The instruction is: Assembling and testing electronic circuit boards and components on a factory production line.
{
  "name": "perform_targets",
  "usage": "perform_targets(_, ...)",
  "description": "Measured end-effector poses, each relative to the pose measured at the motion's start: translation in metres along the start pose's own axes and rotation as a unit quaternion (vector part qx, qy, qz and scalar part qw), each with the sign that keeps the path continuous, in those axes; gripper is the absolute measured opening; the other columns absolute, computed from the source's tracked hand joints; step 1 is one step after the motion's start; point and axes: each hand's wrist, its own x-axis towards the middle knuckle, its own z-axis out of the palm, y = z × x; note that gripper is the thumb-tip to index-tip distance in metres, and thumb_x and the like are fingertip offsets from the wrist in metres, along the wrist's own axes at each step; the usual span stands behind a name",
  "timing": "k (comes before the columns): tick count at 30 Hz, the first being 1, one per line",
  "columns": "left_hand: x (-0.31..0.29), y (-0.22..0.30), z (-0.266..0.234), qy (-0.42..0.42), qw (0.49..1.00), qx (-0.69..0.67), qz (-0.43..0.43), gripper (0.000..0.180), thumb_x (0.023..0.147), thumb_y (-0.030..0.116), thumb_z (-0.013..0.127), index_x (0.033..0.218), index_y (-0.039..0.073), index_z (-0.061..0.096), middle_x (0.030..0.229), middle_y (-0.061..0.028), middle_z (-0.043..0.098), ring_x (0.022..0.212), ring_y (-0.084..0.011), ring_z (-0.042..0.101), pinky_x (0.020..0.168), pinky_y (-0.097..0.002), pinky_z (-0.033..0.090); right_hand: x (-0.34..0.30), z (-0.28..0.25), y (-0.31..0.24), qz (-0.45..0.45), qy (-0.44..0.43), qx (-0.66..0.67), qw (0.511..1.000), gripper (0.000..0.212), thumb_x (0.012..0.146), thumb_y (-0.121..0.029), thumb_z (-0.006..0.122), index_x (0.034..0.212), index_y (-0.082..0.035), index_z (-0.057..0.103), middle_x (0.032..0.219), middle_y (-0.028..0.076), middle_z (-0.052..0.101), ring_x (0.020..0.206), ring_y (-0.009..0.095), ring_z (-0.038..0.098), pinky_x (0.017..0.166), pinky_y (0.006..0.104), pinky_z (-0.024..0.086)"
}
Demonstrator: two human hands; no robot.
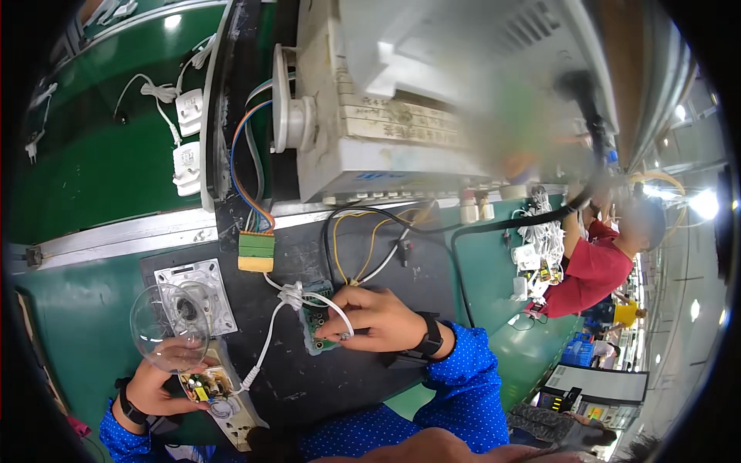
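Note:
My left hand (158, 386) is closed on an open adapter circuit board (207, 384), thumb and fingers at its edges. The board lies over a worn beige holder (231, 420). From it a white cable (268, 339) runs up to a tied bundle (292, 296) and loops round to my right hand (380, 318). The right fingers pinch the cable's end over a green test board (312, 316); whether the end touches it is hidden. A clear round disc (166, 324) stands in front of a silver square plate (212, 289), beside my left fingers.
A green-and-yellow connector (256, 251) with coloured wires sits ahead. Beyond it stands a large white instrument (386, 147). White adapters (187, 166) lie on the green belt at left, and more cabled adapters (532, 247) at right. A person in red (590, 270) works at right.

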Motion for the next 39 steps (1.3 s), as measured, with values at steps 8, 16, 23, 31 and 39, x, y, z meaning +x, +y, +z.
perform_targets(8, -0.002, 0.003, 0.002, 0.028, 0.999, 0.022, 0.018, 0.061, 0.061, 0.016, 0.088, 0.115, 0.008, 0.061, 0.114, -0.0117, 0.065, 0.118, -0.0321, 0.053, 0.099, -0.0412, 0.040, 0.003, -0.001, -0.008, -0.001, 0.026, -0.016, 1.000, 0.021, 0.079, -0.008, 0.072, 0.099, -0.014, 0.072, 0.090, 0.004, 0.060, 0.072, 0.018, 0.062, 0.064, 0.0299, 0.051)
perform_targets(16, -0.001, 0.004, 0.009, 0.050, 0.998, 0.046, 0.018, 0.064, 0.063, 0.015, 0.085, 0.119, 0.004, 0.057, 0.125, -0.0174, 0.055, 0.118, -0.0294, 0.052, 0.101, -0.0390, 0.038, -0.015, 0.007, -0.026, 0.042, 0.099, 0.060, 0.992, 0.019, 0.082, -0.014, 0.070, 0.101, -0.012, 0.067, 0.089, 0.002, 0.057, 0.058, 0.014, 0.056, 0.055, 0.0272, 0.047)
perform_targets(23, -0.013, -0.008, 0.022, 0.167, 0.983, -0.038, 0.060, 0.058, 0.063, 0.016, 0.086, 0.110, -0.001, 0.057, 0.117, -0.0149, 0.058, 0.112, -0.0260, 0.056, 0.096, -0.0379, 0.044, -0.054, 0.002, -0.036, 0.015, 0.318, -0.098, 0.943, 0.023, 0.086, -0.015, 0.066, 0.107, -0.007, 0.063, 0.094, 0.007, 0.060, 0.075, 0.020, 0.059, 0.070, 0.0307, 0.048)
perform_targets(31, 0.004, 0.065, 0.046, 0.164, 0.975, -0.151, -0.007, 0.077, 0.063, 0.012, 0.087, 0.125, -0.001, 0.043, 0.107, -0.0115, 0.057, 0.095, -0.0176, 0.060, 0.085, -0.0304, 0.050, -0.078, 0.053, -0.069, -0.043, 0.224, -0.023, 0.973, 0.031, 0.089, -0.021, 0.063, 0.114, -0.004, 0.058, 0.105, 0.012, 0.061, 0.087, 0.025, 0.060, 0.076, 0.0347, 0.049)
perform_targets(39, 0.057, 0.108, 0.093, 0.102, 0.917, 0.240, 0.300, 0.077, 0.065, 0.003, 0.081, 0.130, 0.002, 0.040, 0.104, -0.0149, 0.059, 0.090, -0.0216, 0.061, 0.077, -0.0343, 0.048, -0.047, 0.116, -0.103, -0.117, 0.204, 0.304, 0.923, 0.063, 0.091, -0.024, 0.064, 0.139, 0.002, 0.032, 0.129, 0.015, 0.048, 0.112, 0.019, 0.053, 0.091, 0.0316, 0.045)
